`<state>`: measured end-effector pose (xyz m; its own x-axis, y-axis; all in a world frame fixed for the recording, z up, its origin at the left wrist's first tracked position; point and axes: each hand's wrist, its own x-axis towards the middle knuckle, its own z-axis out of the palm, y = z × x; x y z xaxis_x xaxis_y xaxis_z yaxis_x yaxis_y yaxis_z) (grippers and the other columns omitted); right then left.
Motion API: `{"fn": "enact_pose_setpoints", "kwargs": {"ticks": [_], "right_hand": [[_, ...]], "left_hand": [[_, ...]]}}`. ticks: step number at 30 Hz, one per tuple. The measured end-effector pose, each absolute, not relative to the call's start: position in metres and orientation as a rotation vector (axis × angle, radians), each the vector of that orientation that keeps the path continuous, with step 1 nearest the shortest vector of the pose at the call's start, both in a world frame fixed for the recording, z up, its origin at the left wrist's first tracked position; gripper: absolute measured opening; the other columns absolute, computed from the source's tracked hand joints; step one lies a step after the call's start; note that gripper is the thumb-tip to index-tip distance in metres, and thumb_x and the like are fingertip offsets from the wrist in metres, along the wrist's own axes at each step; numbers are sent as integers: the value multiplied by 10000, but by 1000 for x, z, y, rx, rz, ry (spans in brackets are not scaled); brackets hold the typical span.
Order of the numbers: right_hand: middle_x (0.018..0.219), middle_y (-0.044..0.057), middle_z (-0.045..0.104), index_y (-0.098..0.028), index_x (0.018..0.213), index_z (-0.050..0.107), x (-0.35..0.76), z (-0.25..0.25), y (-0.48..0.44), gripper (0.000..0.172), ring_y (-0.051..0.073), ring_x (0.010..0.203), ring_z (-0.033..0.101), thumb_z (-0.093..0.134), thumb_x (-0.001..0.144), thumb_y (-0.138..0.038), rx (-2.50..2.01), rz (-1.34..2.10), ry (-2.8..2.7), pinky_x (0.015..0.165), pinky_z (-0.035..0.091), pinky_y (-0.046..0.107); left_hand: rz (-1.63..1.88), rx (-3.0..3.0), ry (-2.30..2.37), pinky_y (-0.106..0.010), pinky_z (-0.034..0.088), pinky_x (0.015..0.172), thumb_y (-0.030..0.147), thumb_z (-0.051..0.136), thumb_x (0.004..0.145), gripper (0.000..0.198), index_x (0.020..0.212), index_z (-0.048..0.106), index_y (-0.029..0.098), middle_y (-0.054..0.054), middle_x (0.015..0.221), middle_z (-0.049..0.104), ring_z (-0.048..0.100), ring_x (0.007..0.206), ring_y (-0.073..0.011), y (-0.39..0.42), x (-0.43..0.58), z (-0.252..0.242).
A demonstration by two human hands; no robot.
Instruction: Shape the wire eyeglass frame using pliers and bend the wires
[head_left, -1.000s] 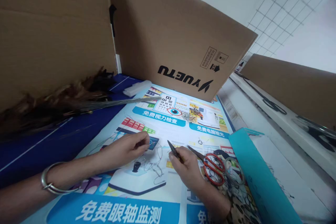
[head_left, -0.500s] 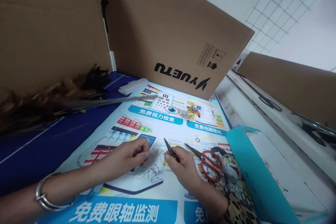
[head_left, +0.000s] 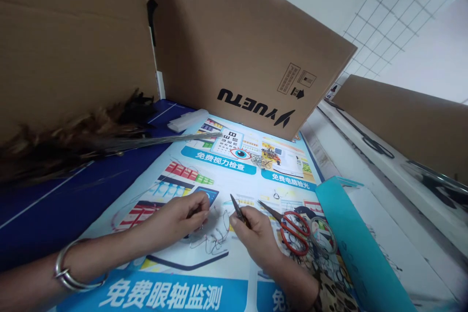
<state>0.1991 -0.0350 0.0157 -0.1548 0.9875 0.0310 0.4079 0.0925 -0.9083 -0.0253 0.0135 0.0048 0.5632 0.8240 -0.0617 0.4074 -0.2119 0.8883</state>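
My left hand [head_left: 188,217] is closed in a pinch just above the printed sheet [head_left: 204,258]; what its fingers hold is too small or hidden to make out. Thin curled strands [head_left: 215,241] lie or hang right beside its fingertips. My right hand [head_left: 256,234] is wrapped round a dark pointed metal tool [head_left: 237,207], whose narrow tip points up and away; its handle is covered by the fingers. Close to the right hand, red-handled scissors [head_left: 294,231] rest on a tangle of thin dark loops, beside a round clear ring-shaped roll [head_left: 323,235].
A tall cardboard panel [head_left: 241,48] stands behind the sheet, another [head_left: 73,34] at left. Brown feathery material [head_left: 73,131] with long thin strands lies on the blue surface [head_left: 47,204]. At right is a turquoise-edged box [head_left: 360,243]. A small wiry heap [head_left: 261,160] sits farther back.
The whole view has shifted slightly, so things appear a little farther right. Both hands keep nearly the same pose and grip.
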Motion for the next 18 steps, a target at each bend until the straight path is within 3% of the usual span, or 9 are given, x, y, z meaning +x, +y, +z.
{"fn": "enact_pose_setpoints", "kwargs": {"ticks": [18], "right_hand": [[640, -34, 458, -175, 702, 564, 197, 16, -37, 192, 118, 625, 417, 562, 841, -306, -1438, 1029, -1668, 572, 324, 237]], "left_hand": [[555, 1662, 916, -272, 407, 620, 342, 501, 892, 180, 767, 487, 213, 30, 672, 562, 547, 637, -157, 8, -21, 10]]}}
